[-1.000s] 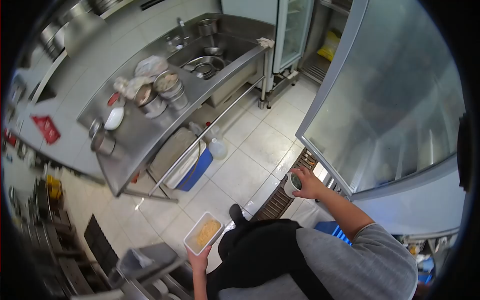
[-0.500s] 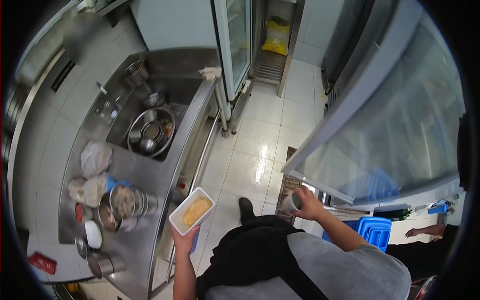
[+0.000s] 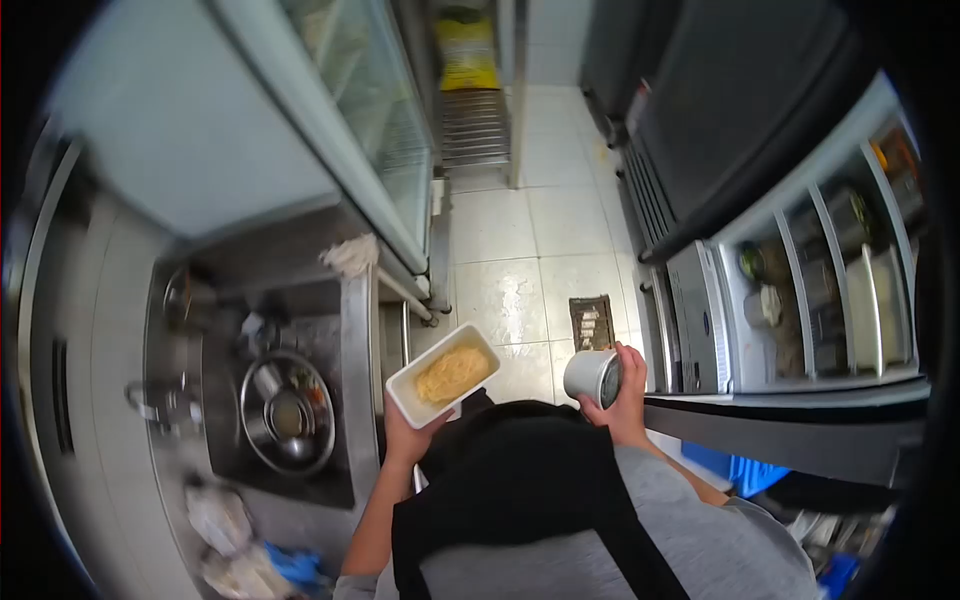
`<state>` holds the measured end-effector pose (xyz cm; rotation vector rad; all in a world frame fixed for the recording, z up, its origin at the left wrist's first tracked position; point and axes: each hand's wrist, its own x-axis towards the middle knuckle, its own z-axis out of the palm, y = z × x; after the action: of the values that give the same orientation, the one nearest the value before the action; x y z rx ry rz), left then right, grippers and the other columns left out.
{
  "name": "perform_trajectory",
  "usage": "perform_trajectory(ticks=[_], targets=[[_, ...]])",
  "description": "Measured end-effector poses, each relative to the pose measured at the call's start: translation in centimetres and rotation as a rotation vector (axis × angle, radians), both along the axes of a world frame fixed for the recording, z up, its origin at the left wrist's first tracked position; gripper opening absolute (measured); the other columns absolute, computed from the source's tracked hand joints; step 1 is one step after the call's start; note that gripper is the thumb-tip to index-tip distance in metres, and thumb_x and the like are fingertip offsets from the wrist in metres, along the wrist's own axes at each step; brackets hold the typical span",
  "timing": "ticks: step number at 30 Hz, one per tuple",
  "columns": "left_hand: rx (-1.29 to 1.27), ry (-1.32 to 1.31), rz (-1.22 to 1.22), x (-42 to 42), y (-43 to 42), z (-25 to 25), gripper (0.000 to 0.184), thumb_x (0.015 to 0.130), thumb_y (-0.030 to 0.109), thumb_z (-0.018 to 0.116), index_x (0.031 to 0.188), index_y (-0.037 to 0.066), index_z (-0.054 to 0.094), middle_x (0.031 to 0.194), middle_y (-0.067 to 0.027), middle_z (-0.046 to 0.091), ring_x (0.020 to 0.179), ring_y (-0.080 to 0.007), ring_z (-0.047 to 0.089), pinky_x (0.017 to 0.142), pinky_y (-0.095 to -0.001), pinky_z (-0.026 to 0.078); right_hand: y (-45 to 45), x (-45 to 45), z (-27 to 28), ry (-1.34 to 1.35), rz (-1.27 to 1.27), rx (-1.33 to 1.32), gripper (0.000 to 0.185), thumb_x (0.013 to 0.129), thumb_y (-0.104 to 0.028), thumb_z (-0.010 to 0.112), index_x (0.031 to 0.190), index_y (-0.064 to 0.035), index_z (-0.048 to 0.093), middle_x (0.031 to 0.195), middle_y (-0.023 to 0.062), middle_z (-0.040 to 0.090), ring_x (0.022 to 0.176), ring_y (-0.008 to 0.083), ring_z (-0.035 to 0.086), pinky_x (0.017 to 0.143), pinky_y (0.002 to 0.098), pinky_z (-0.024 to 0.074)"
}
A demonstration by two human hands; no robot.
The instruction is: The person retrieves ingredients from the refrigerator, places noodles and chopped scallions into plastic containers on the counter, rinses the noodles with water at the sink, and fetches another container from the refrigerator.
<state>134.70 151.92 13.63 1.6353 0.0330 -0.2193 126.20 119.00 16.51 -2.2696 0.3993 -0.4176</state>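
My left hand (image 3: 406, 434) grips a white rectangular container (image 3: 428, 352) from below, at its near left corner. Inside it lies a pale yellow, crumbly-looking food (image 3: 456, 376). In my right hand (image 3: 628, 400) is a small round white tub (image 3: 583, 374), tipped sideways with its dark green end toward my palm. Whether that end is a lid or contents I cannot tell. Both containers are held in front of my black apron (image 3: 510, 455), apart from each other.
On the left, a steel sink (image 3: 345, 420) holds a metal bowl (image 3: 327, 440) and other metalware. A cloth (image 3: 350, 256) hangs at its corner. To the right stands an open refrigerator with filled shelves (image 3: 793, 290). A dark floor grate (image 3: 590, 322) lies ahead on white tiles.
My view has swung rightward, bringing the refrigerator's shelves into sight. Its glass door no longer shows as before. Both hands keep their containers, now closer together before my body.
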Motion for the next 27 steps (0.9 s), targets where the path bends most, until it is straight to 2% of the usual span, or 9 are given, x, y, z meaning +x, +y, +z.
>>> perform_trajectory(ticks=[5, 6, 8, 9, 10, 17, 20, 22, 27], targets=[[0.279, -0.277, -0.447, 17.6, -4.4, -1.1, 0.087, 0.062, 0.005, 0.089, 0.132, 0.001, 0.036, 0.121, -0.013, 0.055, 0.114, -0.0247, 0.055, 0.1, -0.0372, 0.044, -0.3, 4.2, 2.8, 0.263, -0.345, -0.168, 0.095, 0.06, -0.021, 0.085, 0.143, -0.0166, 0.039, 0.141, 0.0215, 0.035, 0.126, 0.0417, 0.039, 0.103, 0.0515, 0.0346], [0.241, -0.381, -0.479, 20.3, -6.2, 0.5, 0.089, 0.063, 0.007, 0.09, 0.133, 0.001, 0.035, 0.121, -0.0126, 0.055, 0.113, -0.025, 0.056, 0.099, -0.0366, 0.046, -0.5, 4.6, 3.1, 0.306, -0.411, -0.237, 0.094, 0.061, -0.025, 0.085, 0.143, -0.0182, 0.039, 0.141, 0.0213, 0.035, 0.126, 0.0415, 0.039, 0.102, 0.0531, 0.0338], [0.186, -0.303, -0.581, 26.0, -9.0, -0.1, 0.091, 0.062, 0.008, 0.09, 0.134, 0.001, 0.035, 0.125, -0.0126, 0.055, 0.113, -0.0248, 0.058, 0.097, -0.0363, 0.048, -1.1, 5.1, 3.1, 0.358, -0.523, -0.27, 0.091, 0.062, -0.027, 0.083, 0.142, -0.0206, 0.041, 0.14, 0.0207, 0.036, 0.125, 0.0405, 0.039, 0.101, 0.0531, 0.0332], [-0.077, -0.143, -0.605, 28.0, -11.4, 0.6, 0.091, 0.062, 0.01, 0.091, 0.134, 0.0, 0.035, 0.126, -0.013, 0.054, 0.114, -0.0243, 0.057, 0.098, -0.0365, 0.047, -1.2, 5.3, 3.3, 0.387, -0.577, -0.256, 0.09, 0.063, -0.028, 0.083, 0.142, -0.0214, 0.042, 0.139, 0.0204, 0.036, 0.125, 0.0402, 0.04, 0.101, 0.0527, 0.0332], [-0.054, -0.175, -0.685, 30.1, -13.0, -0.2, 0.089, 0.065, 0.012, 0.091, 0.134, 0.001, 0.035, 0.127, -0.013, 0.054, 0.113, -0.0243, 0.057, 0.097, -0.0362, 0.047, -1.3, 5.1, 3.7, 0.411, -0.652, -0.225, 0.088, 0.063, -0.029, 0.083, 0.141, -0.0224, 0.042, 0.138, 0.0198, 0.037, 0.124, 0.0396, 0.04, 0.101, 0.0526, 0.0329], [-0.1, -0.133, -0.812, 38.2, -27.1, -3.9, 0.089, 0.071, 0.007, 0.085, 0.141, 0.0, 0.03, 0.135, -0.0142, 0.047, 0.123, -0.0244, 0.049, 0.104, -0.0363, 0.04, -3.6, 5.7, 0.1, 0.298, -0.918, -0.084, 0.092, 0.062, -0.028, 0.084, 0.143, -0.0216, 0.041, 0.14, 0.0221, 0.035, 0.123, 0.0432, 0.04, 0.101, 0.0536, 0.0365], [-0.12, 0.067, -0.851, 39.1, -33.9, -1.9, 0.087, 0.073, -0.006, 0.078, 0.144, 0.003, 0.028, 0.139, -0.0148, 0.044, 0.126, -0.0252, 0.047, 0.106, -0.0368, 0.038, -7.0, 5.1, 0.5, 0.296, -0.96, -0.085, 0.093, 0.061, -0.028, 0.085, 0.142, -0.0196, 0.042, 0.139, 0.0224, 0.035, 0.122, 0.0438, 0.041, 0.101, 0.0524, 0.037], [-0.025, -0.005, -0.903, 40.8, -35.1, -1.2, 0.085, 0.075, -0.005, 0.076, 0.144, 0.003, 0.027, 0.138, -0.0146, 0.046, 0.125, -0.024, 0.047, 0.104, -0.0352, 0.039, -6.6, 5.2, 0.7, 0.46, -1.039, 0.008, 0.091, 0.061, -0.027, 0.085, 0.141, -0.0172, 0.043, 0.138, 0.0225, 0.037, 0.121, 0.0438, 0.042, 0.101, 0.0523, 0.0374], [0.06, -0.088, -0.955, 46.4, -37.5, 2.5, 0.083, 0.075, -0.003, 0.075, 0.143, 0.002, 0.027, 0.134, -0.0143, 0.049, 0.122, -0.024, 0.05, 0.103, -0.036, 0.04, -7.4, 5.1, -1.9, 0.313, -1.209, -0.024, 0.092, 0.06, -0.025, 0.086, 0.141, -0.016, 0.043, 0.137, 0.0244, 0.037, 0.119, 0.0452, 0.043, 0.1, 0.0544, 0.038]])
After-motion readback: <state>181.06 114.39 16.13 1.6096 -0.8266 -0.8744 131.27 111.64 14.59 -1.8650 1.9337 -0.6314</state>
